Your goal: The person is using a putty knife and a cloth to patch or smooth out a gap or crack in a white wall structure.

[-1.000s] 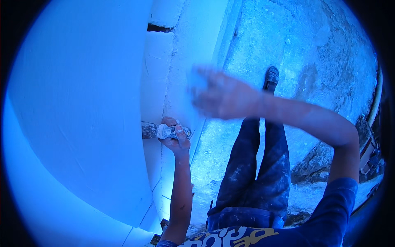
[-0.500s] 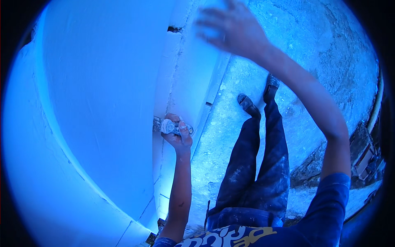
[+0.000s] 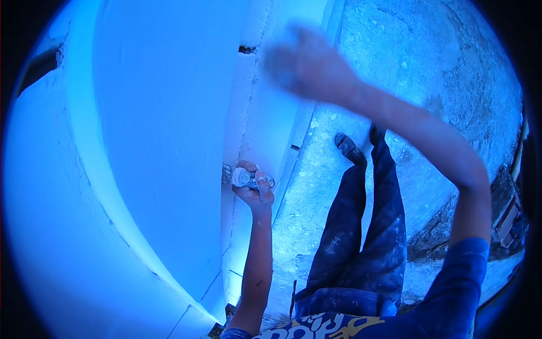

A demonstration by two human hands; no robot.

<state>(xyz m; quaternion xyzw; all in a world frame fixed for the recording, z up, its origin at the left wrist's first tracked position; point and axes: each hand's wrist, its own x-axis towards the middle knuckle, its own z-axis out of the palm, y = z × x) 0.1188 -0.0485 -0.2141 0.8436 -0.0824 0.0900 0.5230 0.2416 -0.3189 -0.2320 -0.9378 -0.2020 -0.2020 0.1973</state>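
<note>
My left hand (image 3: pixel 257 192) is closed around the handle of a putty knife (image 3: pixel 243 178), which is smeared with pale, dried material. The knife's greyish metal end meets the edge of a large smooth pale panel (image 3: pixel 164 141); the rest of its blade is out of sight. My right hand (image 3: pixel 310 68) is raised at the upper middle, with the arm bent across from the right. Motion blurs its fingers, so I cannot make out whether it holds anything. Below it in the picture runs a pale ledge (image 3: pixel 276 96).
A pale wall surface (image 3: pixel 56 186) curves along the left. Dark gaps show in the ledge (image 3: pixel 247 50) and at the far left (image 3: pixel 39 70). My legs and sandals (image 3: pixel 349 148) stand on a rough, spotted floor (image 3: pixel 440 73). Dark debris (image 3: pixel 505 217) lies at the right.
My right hand has dropped slightly in the picture, and its fingers are more blurred. The left hand keeps its grip on the putty knife. The whole view has shifted a little.
</note>
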